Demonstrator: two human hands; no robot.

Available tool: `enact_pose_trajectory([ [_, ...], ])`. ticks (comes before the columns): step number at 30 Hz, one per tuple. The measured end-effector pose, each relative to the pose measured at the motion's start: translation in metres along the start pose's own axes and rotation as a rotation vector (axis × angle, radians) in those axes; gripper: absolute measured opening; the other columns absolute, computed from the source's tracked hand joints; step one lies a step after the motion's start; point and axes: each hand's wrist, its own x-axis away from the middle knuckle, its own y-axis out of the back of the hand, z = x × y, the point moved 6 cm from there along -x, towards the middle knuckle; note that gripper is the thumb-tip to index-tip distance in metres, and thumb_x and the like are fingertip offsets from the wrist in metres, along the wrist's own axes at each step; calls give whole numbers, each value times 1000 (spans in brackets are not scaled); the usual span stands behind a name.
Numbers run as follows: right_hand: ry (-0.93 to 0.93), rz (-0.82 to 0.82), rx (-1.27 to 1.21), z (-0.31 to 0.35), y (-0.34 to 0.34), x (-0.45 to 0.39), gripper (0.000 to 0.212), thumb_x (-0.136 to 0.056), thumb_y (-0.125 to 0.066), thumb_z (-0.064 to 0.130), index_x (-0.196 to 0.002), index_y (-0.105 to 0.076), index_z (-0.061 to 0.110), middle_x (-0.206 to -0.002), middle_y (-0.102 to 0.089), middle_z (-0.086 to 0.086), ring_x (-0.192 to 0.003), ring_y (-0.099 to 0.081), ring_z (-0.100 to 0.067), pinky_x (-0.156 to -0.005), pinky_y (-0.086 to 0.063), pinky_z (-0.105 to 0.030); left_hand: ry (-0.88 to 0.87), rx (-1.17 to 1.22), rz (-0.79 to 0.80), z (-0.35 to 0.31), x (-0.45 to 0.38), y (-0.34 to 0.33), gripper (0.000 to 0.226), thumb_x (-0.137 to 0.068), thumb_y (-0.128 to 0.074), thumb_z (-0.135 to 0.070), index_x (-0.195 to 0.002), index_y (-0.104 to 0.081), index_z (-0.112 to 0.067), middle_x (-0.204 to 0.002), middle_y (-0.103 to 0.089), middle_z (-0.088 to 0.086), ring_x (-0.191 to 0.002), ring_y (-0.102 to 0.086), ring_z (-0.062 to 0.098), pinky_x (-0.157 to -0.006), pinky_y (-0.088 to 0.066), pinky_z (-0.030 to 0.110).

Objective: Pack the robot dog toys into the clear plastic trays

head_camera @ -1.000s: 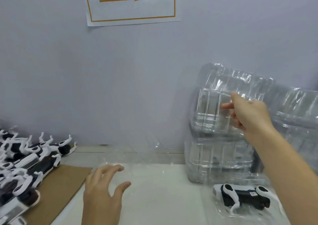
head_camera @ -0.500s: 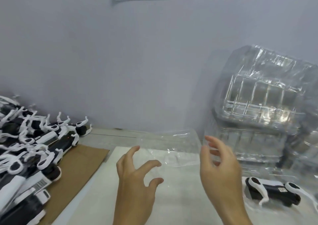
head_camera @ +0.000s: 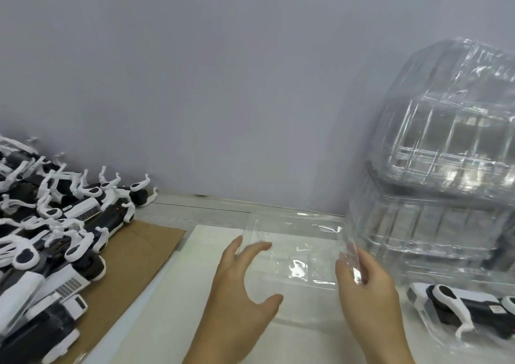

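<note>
1. The right hand [head_camera: 370, 294] holds the right edge of a clear plastic tray [head_camera: 295, 252]; its fingers curl toward that edge, though the pinch itself is hard to read through the glare. The left hand [head_camera: 239, 288] is spread wide, fingers relaxed, hovering at the tray's left edge and gripping nothing
2. The tray lies between the two hands on the white desk [head_camera: 211, 241]; whether it rests flat or is lifted slightly cannot be told
3. The tray looks thin and light, so held by one edge it could flex, twist or slip free; a firmer hold by the left hand would steady it
4. Just beyond the right hand stands a tall stack of empty trays [head_camera: 451, 168]. A careless swing of the held tray could nudge it and topple it
5. The pile of robot dog toys [head_camera: 53, 238] lies well to the left of the left hand, on brown cardboard [head_camera: 133, 255]. Their thin white legs are tangled, so picking one may drag others along
6. One packed toy [head_camera: 459, 308] sits just right of the right hand, cut off by the frame edge
7. The tray's moulded pockets are nearly invisible, so which way the toy must face is unclear
</note>
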Motion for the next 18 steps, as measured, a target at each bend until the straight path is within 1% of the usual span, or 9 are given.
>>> enact_pose_trajectory([
  [1, -7, 0, -9, -2, 1, -1, 43, -95, -59, 23, -138, -56, 26, -128, -62, 13, -110, -53, 0, -93, -36, -22, 1, 66, -5, 0, -1, 1, 76, -76, -81, -25, -119, -37, -69, -136, -28, -47, -126, -32, -20, -88, -30, 0],
  [3, -21, -6, -30, -5, 2, -3, 42, -94, -59, 20, -136, -57, 24, -130, -61, 11, -119, -52, -5, -96, -36, -25, 27, 230, -67, 1, -3, 4, 72, -80, -79, -27, -126, -34, -59, -129, -42, -40, -117, -42, -20, -90, -36, 8],
  [5, -30, -13, -57, -7, 3, -4, 42, -92, -59, 16, -133, -58, 24, -127, -63, 12, -121, -54, -8, -96, -37, -27, 84, 336, -196, 5, -6, 9, 53, -84, -74, -31, -124, -43, -47, -122, -54, -28, -105, -52, -16, -81, -42, 9],
  [7, -25, -12, -78, -6, 5, -4, 41, -90, -61, 12, -128, -60, 26, -120, -66, 14, -116, -58, -9, -94, -41, -28, 149, 376, -286, 10, -7, 12, 40, -87, -69, -34, -122, -51, -40, -113, -59, -20, -97, -56, -11, -70, -44, 9],
  [9, -11, 4, -110, -4, 5, -4, 42, -88, -62, 9, -124, -62, 29, -114, -68, 17, -111, -61, -3, -88, -44, -23, 195, 422, -316, 15, -8, 13, 28, -89, -67, -35, -116, -59, -36, -112, -62, -16, -96, -57, -8, -71, -43, 13],
  [11, 2, 25, -145, -2, 5, -3, 42, -88, -61, 5, -121, -61, 32, -112, -67, 19, -106, -62, 2, -81, -43, -16, 209, 460, -323, 18, -8, 14, 19, -91, -65, -33, -109, -63, -37, -113, -63, -17, -104, -57, -5, -76, -41, 16],
  [13, 19, 38, -170, 1, 5, -2, 44, -88, -61, 2, -118, -61, 34, -113, -68, 19, -105, -62, 5, -80, -43, -14, 212, 497, -327, 17, -8, 14, 17, -92, -64, -32, -108, -63, -39, -114, -62, -24, -113, -55, -2, -81, -40, 18],
  [16, 48, 46, -203, 6, 5, 0, 43, -89, -63, 3, -116, -62, 37, -116, -68, 20, -108, -61, 7, -90, -46, -20, 203, 590, -313, 13, -7, 13, 21, -88, -69, -36, -105, -61, -47, -112, -63, -29, -110, -58, -5, -85, -43, 23],
  [18, 64, 56, -229, 9, 6, 1, 44, -91, -63, 7, -122, -61, 39, -120, -65, 25, -113, -58, 9, -101, -45, -29, 199, 630, -278, 11, -6, 13, 30, -79, -74, -44, -105, -60, -50, -113, -65, -23, -103, -63, -4, -85, -48, 30],
])
